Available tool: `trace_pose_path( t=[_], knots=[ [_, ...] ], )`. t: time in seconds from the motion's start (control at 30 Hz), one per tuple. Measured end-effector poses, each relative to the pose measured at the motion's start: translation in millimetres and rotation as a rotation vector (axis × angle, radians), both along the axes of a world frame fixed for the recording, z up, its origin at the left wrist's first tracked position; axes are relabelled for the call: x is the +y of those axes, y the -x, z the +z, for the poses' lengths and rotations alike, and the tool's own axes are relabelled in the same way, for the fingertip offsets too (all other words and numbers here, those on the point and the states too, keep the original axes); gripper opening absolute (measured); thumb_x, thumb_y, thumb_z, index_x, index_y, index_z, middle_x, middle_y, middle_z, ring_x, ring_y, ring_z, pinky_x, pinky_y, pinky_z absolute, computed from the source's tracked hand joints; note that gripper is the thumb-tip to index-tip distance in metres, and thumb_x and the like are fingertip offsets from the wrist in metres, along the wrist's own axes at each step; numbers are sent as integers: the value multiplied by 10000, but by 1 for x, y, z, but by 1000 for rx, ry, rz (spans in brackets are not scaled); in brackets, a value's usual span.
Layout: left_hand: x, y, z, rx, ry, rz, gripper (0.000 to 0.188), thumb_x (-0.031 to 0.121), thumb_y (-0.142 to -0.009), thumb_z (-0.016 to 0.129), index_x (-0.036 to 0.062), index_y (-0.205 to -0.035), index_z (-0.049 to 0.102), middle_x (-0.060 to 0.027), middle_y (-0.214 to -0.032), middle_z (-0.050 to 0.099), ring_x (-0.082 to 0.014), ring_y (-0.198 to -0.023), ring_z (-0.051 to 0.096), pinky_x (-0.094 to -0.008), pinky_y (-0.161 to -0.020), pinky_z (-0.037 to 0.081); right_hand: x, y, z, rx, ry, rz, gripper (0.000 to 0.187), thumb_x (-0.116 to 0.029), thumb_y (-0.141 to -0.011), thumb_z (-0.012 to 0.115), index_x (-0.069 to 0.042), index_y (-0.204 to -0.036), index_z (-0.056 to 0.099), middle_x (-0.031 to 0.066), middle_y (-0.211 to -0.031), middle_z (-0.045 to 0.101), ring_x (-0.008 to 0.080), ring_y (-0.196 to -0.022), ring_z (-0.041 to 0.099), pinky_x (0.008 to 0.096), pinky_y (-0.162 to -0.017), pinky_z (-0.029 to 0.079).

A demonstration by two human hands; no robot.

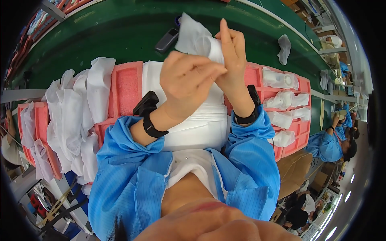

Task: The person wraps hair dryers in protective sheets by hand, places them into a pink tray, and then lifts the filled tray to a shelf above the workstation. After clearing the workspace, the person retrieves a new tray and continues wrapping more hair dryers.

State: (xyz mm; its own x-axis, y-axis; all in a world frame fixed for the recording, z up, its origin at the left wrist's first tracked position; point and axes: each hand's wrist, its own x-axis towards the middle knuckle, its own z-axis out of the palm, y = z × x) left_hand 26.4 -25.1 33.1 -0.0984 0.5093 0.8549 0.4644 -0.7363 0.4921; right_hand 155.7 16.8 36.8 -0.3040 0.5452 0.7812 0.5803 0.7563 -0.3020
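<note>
A translucent white soft bag (195, 35) stands up in front of me, its lower end at the fingers of my right hand (234, 58). That hand appears to grip the bag with thumb and bent fingers, while one finger points upward; the thumb is partly hidden. My left hand (187, 80) is raised just left of it. Its fingers are pressed together in a pinch, with the tips near my right palm; whatever they hold, if anything, cannot be made out. Beneath both hands lies a stack of flat white sheets or bags (197, 130).
A pink foam tray (126, 86) at the left bears several wrapped white pieces (68, 116). Another pink tray (291, 138) at the right holds bagged parts (279, 80). On the green bench (128, 24) lie a dark handheld device (167, 40) and a loose bag (284, 49). Co-workers sit far right.
</note>
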Motion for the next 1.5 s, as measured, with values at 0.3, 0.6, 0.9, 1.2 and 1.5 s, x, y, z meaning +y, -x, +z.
trace_pose_path(
  t=[0.3, 0.6, 0.9, 1.2, 1.5],
  knots=[
    [11, 5, -12, -61, 147, 34, 124, 14, -685, 713, 60, -799, 705, -34, -756, 639, -152, -668, 548, -238, -533, 407, 2, -5, -2, 42, -3, -96, 710, -39, -560, 751, -7, -1222, 497, 125, -972, 475, 244, -868, 497, 301, -724, 443],
    [15, -6, -17, -72, 53, -116, 292, -29, -610, 670, 98, -872, 684, -48, -869, 629, -207, -621, 552, -278, -557, 452, 10, -3, -6, 79, 41, -182, 654, -32, -576, 767, 12, -1145, 448, 158, -1018, 431, 291, -896, 496, 329, -716, 456],
    [34, 25, -10, -12, 312, -227, 491, 35, -609, 724, 131, -1074, 597, -81, -1136, 502, -203, -883, 564, -300, -689, 472, -19, 8, 7, 448, 559, 292, 541, -112, -708, 723, -6, -1153, 433, 131, -1087, 516, 202, -1019, 521, 304, -767, 472],
    [29, 35, 6, -541, 278, -466, 443, 104, -654, 771, 89, -1059, 592, -54, -1101, 502, -198, -1007, 494, -305, -857, 398, -5, -5, -5, 97, 572, 372, 423, -43, -698, 698, -9, -1077, 513, 85, -946, 603, 221, -812, 617, 317, -699, 492],
    [21, 12, 11, -15, 17, 113, 264, 140, -639, 795, 107, -865, 662, -40, -1048, 508, -203, -975, 491, -299, -798, 385, -9, -7, 2, -18, 151, -213, 366, -60, -653, 702, -20, -974, 529, 183, -844, 580, 377, -753, 574, 383, -611, 470]
  ],
)
